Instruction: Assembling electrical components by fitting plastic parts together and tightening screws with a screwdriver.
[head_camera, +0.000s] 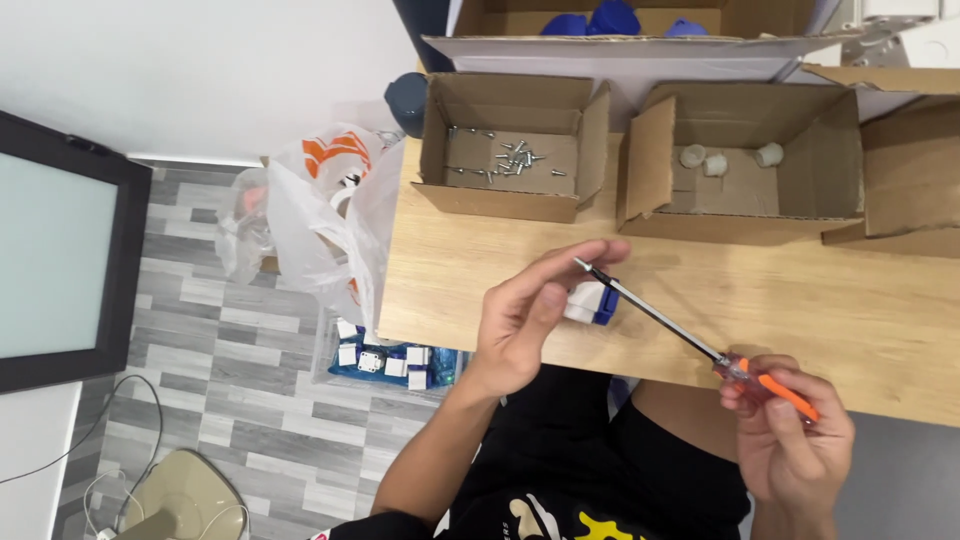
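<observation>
Our left hand (530, 310) grips the white-and-blue part (592, 302) over the wooden table (800, 300), steadying it; our right hand (790, 430) holds the orange-handled screwdriver (690, 338), tip at the part.

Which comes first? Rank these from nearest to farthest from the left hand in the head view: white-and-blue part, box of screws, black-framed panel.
From the left hand:
1. White-and-blue part, in its fingers.
2. Box of screws, beyond it on the table.
3. Black-framed panel, far left by the floor.
</observation>
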